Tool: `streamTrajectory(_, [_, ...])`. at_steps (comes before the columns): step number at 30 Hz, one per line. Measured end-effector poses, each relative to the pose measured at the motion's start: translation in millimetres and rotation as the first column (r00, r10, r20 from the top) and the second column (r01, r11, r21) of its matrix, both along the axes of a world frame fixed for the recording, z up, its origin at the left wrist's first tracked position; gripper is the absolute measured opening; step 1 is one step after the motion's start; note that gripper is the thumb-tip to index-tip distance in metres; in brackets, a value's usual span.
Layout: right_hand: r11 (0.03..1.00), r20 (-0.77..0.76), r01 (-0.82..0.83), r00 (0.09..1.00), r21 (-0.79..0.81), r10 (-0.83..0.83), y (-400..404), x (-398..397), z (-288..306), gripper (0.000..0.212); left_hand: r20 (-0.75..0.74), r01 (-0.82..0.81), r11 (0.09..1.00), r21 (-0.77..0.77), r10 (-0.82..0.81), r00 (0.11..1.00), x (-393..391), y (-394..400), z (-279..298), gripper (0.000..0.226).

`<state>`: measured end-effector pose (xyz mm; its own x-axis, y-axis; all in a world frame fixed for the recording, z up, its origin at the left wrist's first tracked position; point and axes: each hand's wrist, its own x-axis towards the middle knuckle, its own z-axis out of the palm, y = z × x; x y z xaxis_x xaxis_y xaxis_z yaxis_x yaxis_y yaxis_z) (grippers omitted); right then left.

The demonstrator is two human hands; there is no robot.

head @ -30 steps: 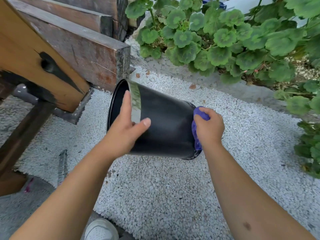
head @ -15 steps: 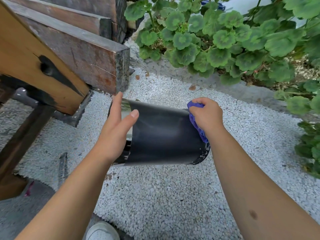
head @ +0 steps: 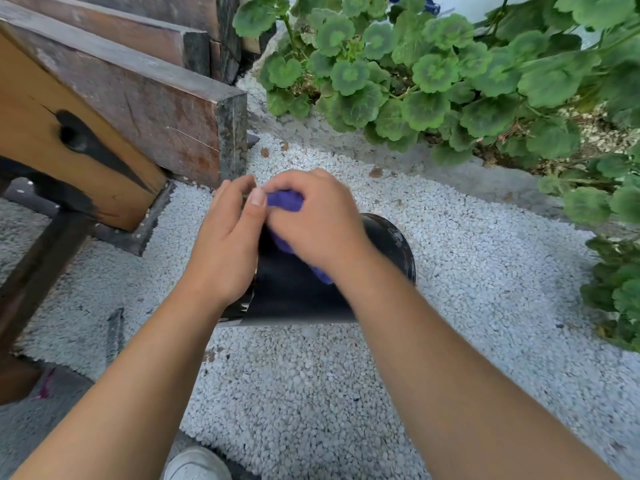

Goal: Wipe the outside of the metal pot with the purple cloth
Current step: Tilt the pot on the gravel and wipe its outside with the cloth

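A: While the metal pot (head: 298, 292) was held on its side above the white gravel (head: 311, 393), its dark outer wall was turned up toward the camera, and its base was pointed to the right.

B: And the rim end was gripped by the left hand (head: 225, 251), with the fingers curled over the far edge and the thumb laid along the near side.

A: The purple cloth (head: 284, 200) was bunched up and was clutched in the right hand (head: 311, 223), fingers folded round it. It was pressed against the upper part of the pot's wall, right beside the left thumb.

B: A second scrap of purple was seen below the right wrist, against the black side. The two hands were brought almost together, nearly touching.

A: Motion blur was noted on the right hand, so the fingertips could not be made out cleanly.

B: Wooden beams (head: 145, 98) were seen at the upper left, green round-leaved plants (head: 433, 71) across the top right, and a white shoe (head: 197, 464) at the bottom edge.
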<state>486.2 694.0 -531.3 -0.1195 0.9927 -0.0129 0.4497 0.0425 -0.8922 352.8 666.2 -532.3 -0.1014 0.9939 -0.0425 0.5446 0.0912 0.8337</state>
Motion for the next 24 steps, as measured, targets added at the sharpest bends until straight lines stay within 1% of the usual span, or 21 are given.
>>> streamTrajectory(1, [0.998,0.031,0.009,0.999,0.065,-0.011,-6.8,-7.9,-2.2,0.018,0.025,-0.008,1.0,0.0,0.008,1.0,-0.8,1.3,-0.3,0.077])
streamTrajectory(3, [0.989,0.06,0.041,0.997,0.139,-0.049,-13.9,-14.9,-9.4,0.023,0.048,-0.023,1.0,-0.007,0.024,0.999,-3.2,3.3,-0.3,0.072])
streamTrajectory(6, [0.976,0.084,0.108,0.989,0.19,-0.126,-11.3,-8.7,-23.9,0.024,-0.031,-0.013,1.0,-0.009,0.012,0.999,-5.4,5.6,-0.1,0.059])
streamTrajectory(8, [0.971,0.152,0.163,0.97,0.177,-0.19,-5.6,6.0,-38.9,0.024,-0.082,-0.008,1.0,-0.022,0.006,0.997,-7.1,6.7,-0.4,0.056])
streamTrajectory(11, [0.961,0.287,0.266,0.917,0.083,-0.278,4.9,45.7,-65.6,0.025,-0.139,-0.015,1.0,-0.019,0.012,0.99,-12.8,9.0,-1.3,0.049])
streamTrajectory(14, [0.96,0.422,0.281,0.867,0.025,-0.264,13.1,84.0,-84.5,0.025,-0.176,-0.01,1.0,-0.024,0.006,0.984,-15.4,12.0,-2.2,0.045])
streamTrajectory(19, [0.959,0.437,0.273,0.856,0.072,-0.276,16.6,99.5,-96.9,0.026,-0.205,0.007,0.998,-0.059,-0.019,0.979,-16.5,19.9,-3.8,0.052])
streamTrajectory(21, [0.958,0.434,0.28,0.857,0.059,-0.278,18.4,101.1,-99.2,0.026,-0.243,-0.048,0.999,-0.019,0.041,0.969,-16.0,18.3,-3.5,0.049])
streamTrajectory(22, [0.959,0.422,0.281,0.865,0.038,-0.27,20.0,103.0,-99.8,0.026,-0.263,-0.11,0.993,0.042,0.117,0.958,-13.3,15.8,-2.3,0.043])
streamTrajectory(24, [0.96,0.377,0.278,0.89,-0.007,-0.255,24.7,107.2,-99.9,0.025,-0.253,-0.226,0.961,0.16,0.262,0.931,-4.9,11.7,2.8,0.032])
